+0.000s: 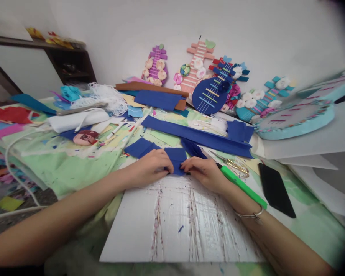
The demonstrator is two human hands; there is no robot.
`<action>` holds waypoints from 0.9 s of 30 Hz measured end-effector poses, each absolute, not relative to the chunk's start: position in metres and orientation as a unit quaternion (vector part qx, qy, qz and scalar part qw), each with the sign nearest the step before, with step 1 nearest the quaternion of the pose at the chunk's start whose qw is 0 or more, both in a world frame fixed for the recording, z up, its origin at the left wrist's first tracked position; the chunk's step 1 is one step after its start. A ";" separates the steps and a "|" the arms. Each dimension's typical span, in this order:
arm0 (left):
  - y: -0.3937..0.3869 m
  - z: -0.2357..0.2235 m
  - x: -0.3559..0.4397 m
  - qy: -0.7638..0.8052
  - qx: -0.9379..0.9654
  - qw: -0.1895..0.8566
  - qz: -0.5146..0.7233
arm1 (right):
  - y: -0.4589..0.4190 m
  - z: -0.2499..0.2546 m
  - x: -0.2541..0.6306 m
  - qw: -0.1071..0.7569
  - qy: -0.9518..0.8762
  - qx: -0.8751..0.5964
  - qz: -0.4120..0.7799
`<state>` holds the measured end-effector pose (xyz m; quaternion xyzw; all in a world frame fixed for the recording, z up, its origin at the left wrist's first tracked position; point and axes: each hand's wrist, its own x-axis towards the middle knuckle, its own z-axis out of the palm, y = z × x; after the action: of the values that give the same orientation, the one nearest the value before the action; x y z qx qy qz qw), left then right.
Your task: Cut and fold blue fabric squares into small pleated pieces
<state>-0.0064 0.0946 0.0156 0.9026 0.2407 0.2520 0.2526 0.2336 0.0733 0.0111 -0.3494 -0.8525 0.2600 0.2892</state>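
My left hand (153, 168) and my right hand (204, 172) pinch the two lower sides of a small blue paper piece (176, 157), fingers curled at its edges. It lies at the far end of a white board (138, 222) scored with rough brownish lines. Beside my left hand lies another blue paper piece (140, 147). Just past my right hand sits a dark blue folded strip (193, 148). A green-handled cutter (243, 186) lies along my right forearm, with gold-handled scissors (237, 167) behind it.
Behind my hands stretches a long blue strip (195, 136). Decorated paper instruments, one a blue lute shape (209, 96), lean on the wall. A black phone (276, 189) lies at right. White string (103, 99) and a white glue gun (77, 120) lie left.
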 end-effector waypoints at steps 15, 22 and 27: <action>0.095 0.015 0.004 0.250 0.858 0.351 0.278 | 0.067 0.008 0.217 0.284 -0.846 -0.404 0.202; 0.097 0.008 0.008 0.272 0.830 0.371 0.316 | 0.065 0.009 0.214 0.288 -0.814 -0.436 0.253; 0.097 0.007 0.012 0.303 0.810 0.390 0.316 | 0.066 0.006 0.213 0.295 -0.806 -0.444 0.257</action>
<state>0.0118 0.0967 0.0072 0.8103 0.3030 0.3156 0.3898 0.2133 0.0658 0.0060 -0.4437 -0.8062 0.2574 0.2948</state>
